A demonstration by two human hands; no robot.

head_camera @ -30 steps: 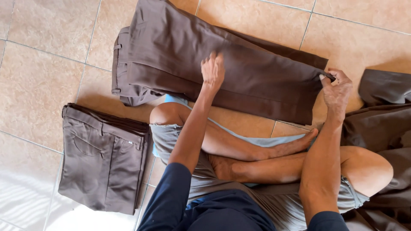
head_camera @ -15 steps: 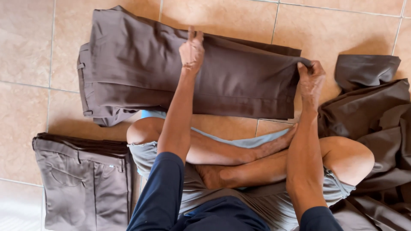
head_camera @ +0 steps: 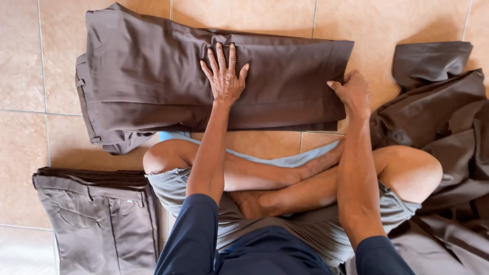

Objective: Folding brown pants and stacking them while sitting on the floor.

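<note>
Seated cross-legged on a tiled floor [head_camera: 30, 61], midway through folding brown trousers [head_camera: 153, 86]. Trousers spread flat across the floor just beyond the crossed shins, waistband to the left, leg ends to the right, already doubled leg on leg. Left hand [head_camera: 224, 76] pressed palm-down on the middle of the cloth, fingers [head_camera: 220, 53] open and spread, pinning rather than gripping. Right hand [head_camera: 352, 94] at the leg ends, curled shut on the near right corner of the hem, though from above hard to tell how much cloth lies inside the grasp.

Beside the left knee, at the near left of the floor, a second pair [head_camera: 97, 219], paler brown, folded square with a back pocket showing. To the right, touching the right knee, a loose heap [head_camera: 443, 117] of dark brown cloth, unfolded.

By the look of it, the smoothing-and-squaring stage: garment laid straight, one hand as anchor at the likely fold line, the other on the end to be carried over. A fold from here would seem to call for lifting the hem clear of the floor, bringing it leftward over the flat hand toward the waistband, and keeping the edges aligned so the doubled legs do not slide apart.
</note>
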